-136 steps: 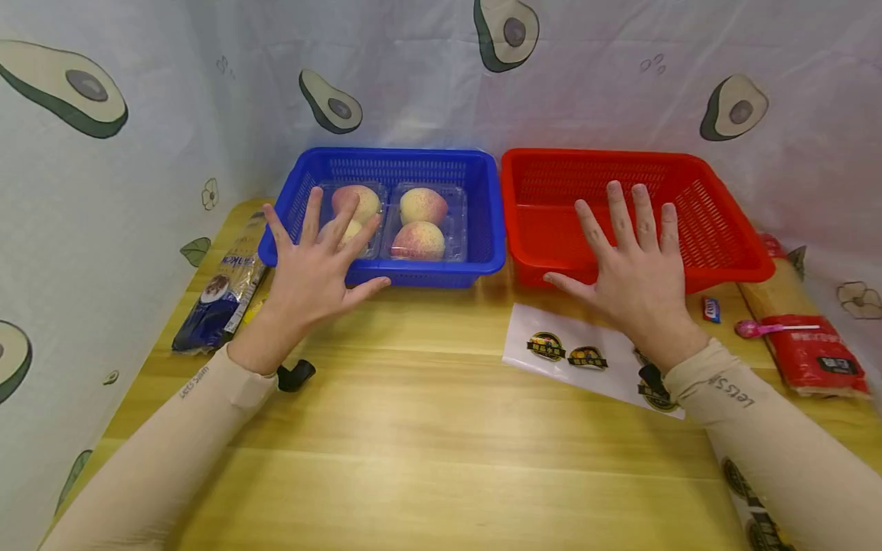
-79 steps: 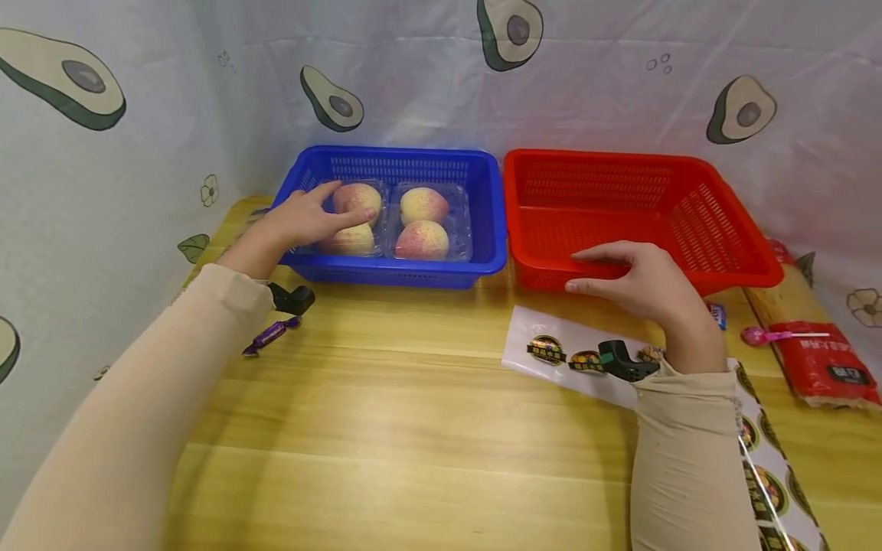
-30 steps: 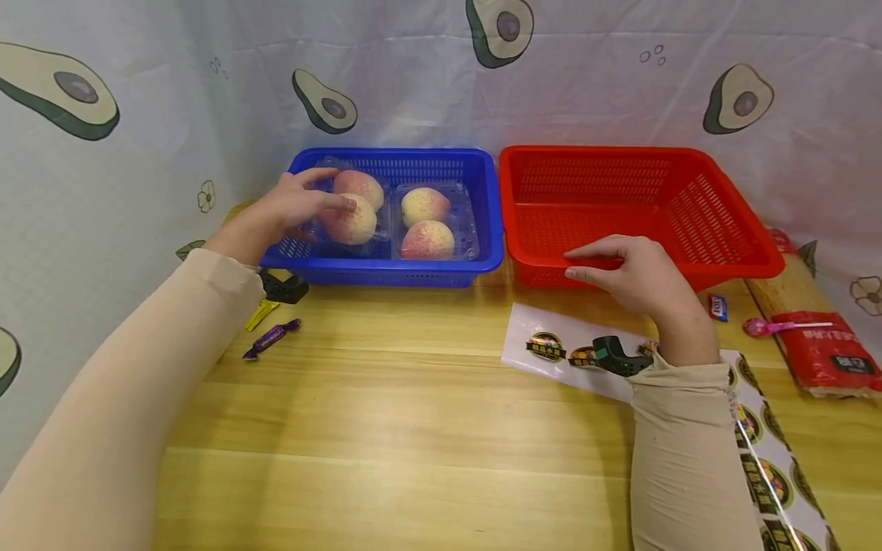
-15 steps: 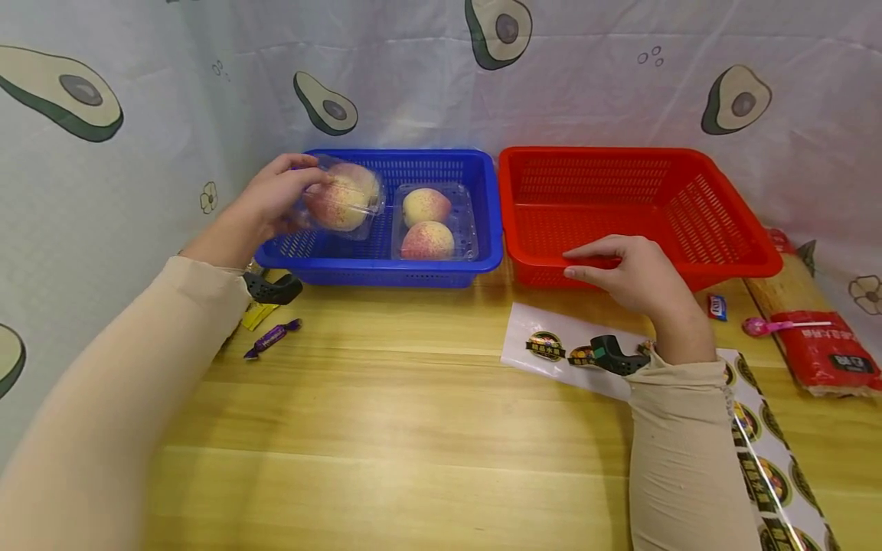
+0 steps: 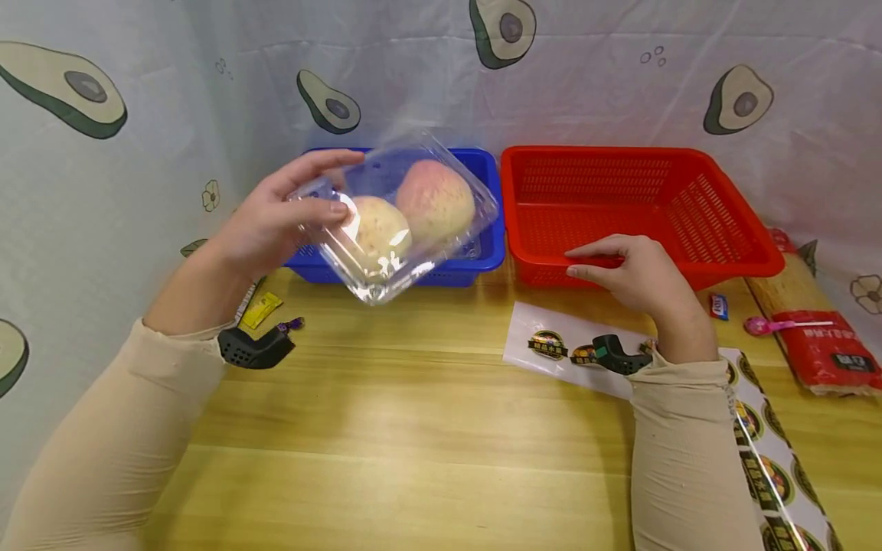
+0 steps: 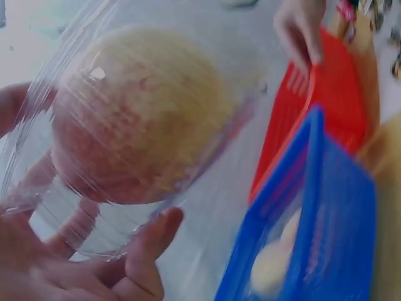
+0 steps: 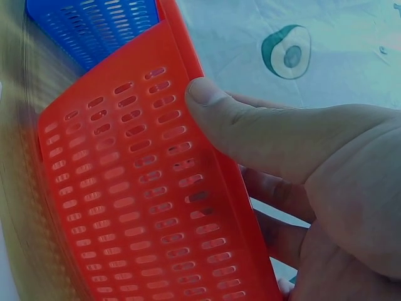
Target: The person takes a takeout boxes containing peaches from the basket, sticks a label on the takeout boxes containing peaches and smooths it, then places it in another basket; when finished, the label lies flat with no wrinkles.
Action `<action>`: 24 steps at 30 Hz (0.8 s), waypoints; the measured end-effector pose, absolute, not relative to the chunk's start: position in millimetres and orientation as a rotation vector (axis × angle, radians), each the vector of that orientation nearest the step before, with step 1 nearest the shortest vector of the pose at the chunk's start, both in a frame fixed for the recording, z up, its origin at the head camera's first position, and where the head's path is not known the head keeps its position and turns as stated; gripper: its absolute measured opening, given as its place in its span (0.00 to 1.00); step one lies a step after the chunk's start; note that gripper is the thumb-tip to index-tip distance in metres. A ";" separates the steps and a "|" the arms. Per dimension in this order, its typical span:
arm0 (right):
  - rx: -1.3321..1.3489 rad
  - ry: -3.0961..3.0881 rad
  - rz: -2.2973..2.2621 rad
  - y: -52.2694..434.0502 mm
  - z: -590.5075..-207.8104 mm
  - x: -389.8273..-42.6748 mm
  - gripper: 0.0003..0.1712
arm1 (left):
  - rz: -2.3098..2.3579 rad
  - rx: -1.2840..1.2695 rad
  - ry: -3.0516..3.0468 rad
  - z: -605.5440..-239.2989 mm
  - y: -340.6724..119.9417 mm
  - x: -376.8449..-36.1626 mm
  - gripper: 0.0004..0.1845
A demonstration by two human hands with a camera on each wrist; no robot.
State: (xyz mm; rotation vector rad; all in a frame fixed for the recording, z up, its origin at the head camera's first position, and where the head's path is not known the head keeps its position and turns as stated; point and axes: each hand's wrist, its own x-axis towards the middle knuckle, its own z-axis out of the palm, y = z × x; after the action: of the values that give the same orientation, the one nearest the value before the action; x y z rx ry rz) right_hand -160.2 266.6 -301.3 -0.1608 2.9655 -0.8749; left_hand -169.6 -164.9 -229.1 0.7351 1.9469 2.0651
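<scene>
The clear peach pack (image 5: 406,218) has just come up out of the blue basket (image 5: 455,272) and is tilted above it, freeing that pack while other peaches (image 6: 272,266) remain in the blue basket. The left hand (image 5: 276,203) pinches the pack's edge between thumb and fingers; the right hand (image 5: 644,275), thumb and fingers narrowly apart, grips the front rim of the red basket (image 5: 586,218), just right of the blue basket. The raised pack blocks much of the head view into the blue basket, with a yellow packet (image 5: 262,310) lying front-left of it
</scene>
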 end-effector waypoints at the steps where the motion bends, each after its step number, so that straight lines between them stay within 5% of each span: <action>1: -0.156 2.966 -0.874 267.0 -301.5 -160.2 0.22 | 2.030 0.753 1.941 -232.8 -161.3 -163.8 0.27; 11: -0.189 2.984 -0.884 268.1 -302.5 -161.4 0.20 | 1.809 1.002 1.802 -293.6 -143.3 -133.6 0.26; 24: -0.155 2.971 -0.869 266.6 -300.3 -161.0 0.22 | 1.739 0.754 1.722 -349.2 -152.9 -149.3 0.25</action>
State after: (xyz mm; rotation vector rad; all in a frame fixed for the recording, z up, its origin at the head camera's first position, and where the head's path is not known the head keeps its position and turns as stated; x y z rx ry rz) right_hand -161.0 266.6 -300.3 -0.1555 2.9712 -0.8693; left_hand -149.3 -152.9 -349.2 0.7538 1.7220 1.7389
